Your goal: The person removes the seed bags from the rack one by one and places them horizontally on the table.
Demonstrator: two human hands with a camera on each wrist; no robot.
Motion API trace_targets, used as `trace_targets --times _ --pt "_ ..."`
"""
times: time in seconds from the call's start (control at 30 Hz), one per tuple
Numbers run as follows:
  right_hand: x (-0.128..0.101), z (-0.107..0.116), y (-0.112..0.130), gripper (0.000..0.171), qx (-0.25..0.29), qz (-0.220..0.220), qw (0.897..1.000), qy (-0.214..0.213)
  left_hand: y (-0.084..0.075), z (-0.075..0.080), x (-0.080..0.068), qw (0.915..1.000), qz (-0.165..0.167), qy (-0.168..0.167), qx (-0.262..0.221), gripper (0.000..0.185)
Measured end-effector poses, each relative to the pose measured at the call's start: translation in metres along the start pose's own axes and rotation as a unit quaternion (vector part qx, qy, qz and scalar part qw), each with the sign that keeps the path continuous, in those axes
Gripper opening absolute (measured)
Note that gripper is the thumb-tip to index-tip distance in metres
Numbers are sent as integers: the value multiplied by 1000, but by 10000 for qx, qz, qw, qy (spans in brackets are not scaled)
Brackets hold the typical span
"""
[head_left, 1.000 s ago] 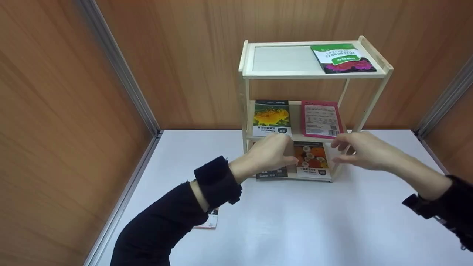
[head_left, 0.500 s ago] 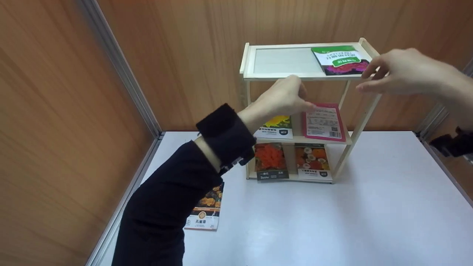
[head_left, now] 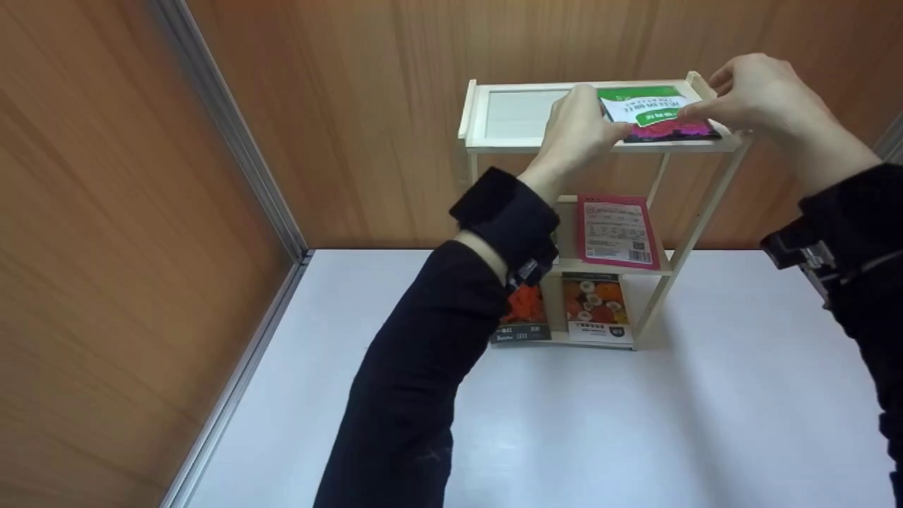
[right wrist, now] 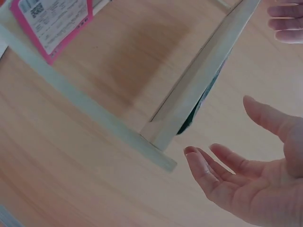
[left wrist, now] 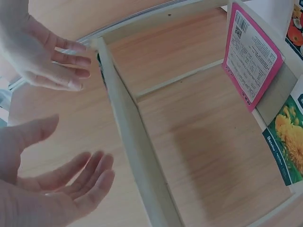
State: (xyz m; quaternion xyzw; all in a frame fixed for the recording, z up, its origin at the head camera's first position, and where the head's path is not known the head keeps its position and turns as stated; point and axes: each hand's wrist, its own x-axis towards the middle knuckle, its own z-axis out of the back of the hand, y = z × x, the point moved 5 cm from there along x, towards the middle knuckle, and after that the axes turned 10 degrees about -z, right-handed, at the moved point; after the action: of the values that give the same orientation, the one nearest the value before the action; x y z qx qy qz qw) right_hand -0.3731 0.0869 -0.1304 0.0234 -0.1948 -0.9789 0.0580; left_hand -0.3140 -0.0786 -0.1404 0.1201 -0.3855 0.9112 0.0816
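Fingers (right wrist: 201, 172) now beside green packet (head_left: 652, 115)

The wooden rack (head_left: 518, 116) looks smooth, the green-topped packet (head_left: 638, 106) and tabletop (head_left: 564, 430) glossy, the sleeve (head_left: 416, 367) matt cloth.

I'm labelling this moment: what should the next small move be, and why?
Probably bring the left hand and right hand inward onto the green packet: it lies on the top shelf between them, not visibly gripped by either.

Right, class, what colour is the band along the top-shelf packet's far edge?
Green; the packet shows best in the head view.
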Motion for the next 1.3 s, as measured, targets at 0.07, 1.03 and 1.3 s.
trace_targets --times 0.07,1.03,1.3 --pt "4 0 1 78 119 -142 9998 36 -1 -4 8 9993 65 -260 252 33" --pt "19 -8 12 61 247 -868 9955 -275 1 -46 30 9669 1281 -648 2108 23" --pt "19 -6 5 67 358 -1248 9915 -75 1 -36 30 9798 1331 -738 1299 22"
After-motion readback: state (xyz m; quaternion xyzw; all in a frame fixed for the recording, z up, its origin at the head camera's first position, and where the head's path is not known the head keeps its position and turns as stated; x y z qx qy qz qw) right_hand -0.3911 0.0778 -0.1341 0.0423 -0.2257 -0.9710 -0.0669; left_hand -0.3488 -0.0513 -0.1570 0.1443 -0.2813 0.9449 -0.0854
